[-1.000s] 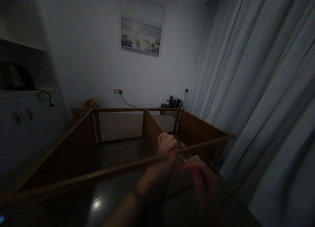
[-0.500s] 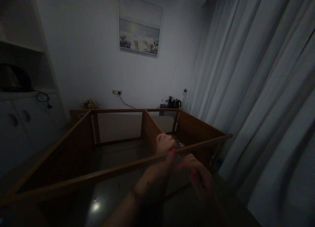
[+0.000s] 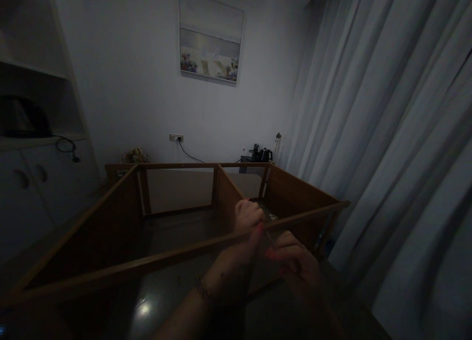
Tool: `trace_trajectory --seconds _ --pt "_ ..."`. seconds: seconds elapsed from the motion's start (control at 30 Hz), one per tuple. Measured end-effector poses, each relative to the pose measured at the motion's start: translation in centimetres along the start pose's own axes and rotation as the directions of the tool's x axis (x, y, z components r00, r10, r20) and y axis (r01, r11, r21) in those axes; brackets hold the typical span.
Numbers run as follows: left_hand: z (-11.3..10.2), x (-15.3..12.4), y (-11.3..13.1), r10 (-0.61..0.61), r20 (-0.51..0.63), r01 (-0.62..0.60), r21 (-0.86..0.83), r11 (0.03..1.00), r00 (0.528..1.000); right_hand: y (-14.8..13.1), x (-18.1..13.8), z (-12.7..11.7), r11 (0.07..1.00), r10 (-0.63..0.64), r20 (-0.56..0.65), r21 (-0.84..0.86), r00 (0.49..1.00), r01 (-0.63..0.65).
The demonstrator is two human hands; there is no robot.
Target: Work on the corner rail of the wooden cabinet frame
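A wooden frame with upright side panels and a middle divider lies in front of me. My left hand is closed around its near rail where the divider meets it, fingers over the far side and thumb on the near side. Just right of that thumb, a thin metal rod points at the rail. My right hand pinches the rod's lower end, below the rail. Whether the rod's tip sits in the wood is too dark to tell.
Long grey curtains hang close along the right. A black coffee maker stands behind the frame's far right corner. On the left are a white cabinet and a kettle. A wall socket has a cable plugged in.
My right hand's fingers have shifted and curled slightly around the rod's end. My left hand keeps its hold on the rail, and the frame has not moved.
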State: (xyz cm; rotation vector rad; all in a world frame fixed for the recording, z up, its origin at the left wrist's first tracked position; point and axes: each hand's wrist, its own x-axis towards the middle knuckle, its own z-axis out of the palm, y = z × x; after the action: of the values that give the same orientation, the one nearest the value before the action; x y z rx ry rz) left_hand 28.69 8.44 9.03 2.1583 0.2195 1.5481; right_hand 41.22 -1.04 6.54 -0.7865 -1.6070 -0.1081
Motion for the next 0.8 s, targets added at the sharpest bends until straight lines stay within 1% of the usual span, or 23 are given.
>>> trace_trajectory --seconds 0.17,0.27,0.4,0.5,0.6,0.7,0.8 --pt "-0.2 -0.3 0.4 -0.007 -0.01 0.007 -0.028 1.0 1.0 -0.6 0.3 0.6 1.0 -0.022 -0.059 -0.022 0.998 0.021" --pt "-0.4 -0.3 0.6 0.005 -0.016 -0.005 -0.016 1.0 1.0 -0.8 0.2 0.9 0.999 -0.029 -0.104 -0.045 0.994 0.024" --pt "-1.0 -0.3 1.1 0.021 0.032 -0.021 0.011 1.0 0.999 -0.6 -0.3 1.2 0.996 -0.044 -0.133 -0.088 0.99 0.032" --pt "-1.4 -0.3 1.6 0.022 0.04 -0.023 0.017 1.0 0.999 -0.3 -0.4 1.1 0.989 -0.094 -0.104 -0.12 0.99 0.081" --pt "-1.5 -0.3 1.6 0.036 0.04 -0.037 0.025 0.999 0.999 0.0 -0.3 0.6 0.979 -0.154 -0.051 -0.144 0.987 0.146" --pt "-1.2 -0.3 1.2 0.033 0.048 -0.034 0.032 0.999 0.998 0.2 -0.3 0.2 0.973 -0.155 0.005 -0.175 0.988 0.154" --pt "-0.6 -0.1 0.7 0.003 0.031 -0.003 0.021 1.0 1.0 0.4 -0.5 0.1 0.971 -0.153 0.018 -0.184 0.988 0.154"
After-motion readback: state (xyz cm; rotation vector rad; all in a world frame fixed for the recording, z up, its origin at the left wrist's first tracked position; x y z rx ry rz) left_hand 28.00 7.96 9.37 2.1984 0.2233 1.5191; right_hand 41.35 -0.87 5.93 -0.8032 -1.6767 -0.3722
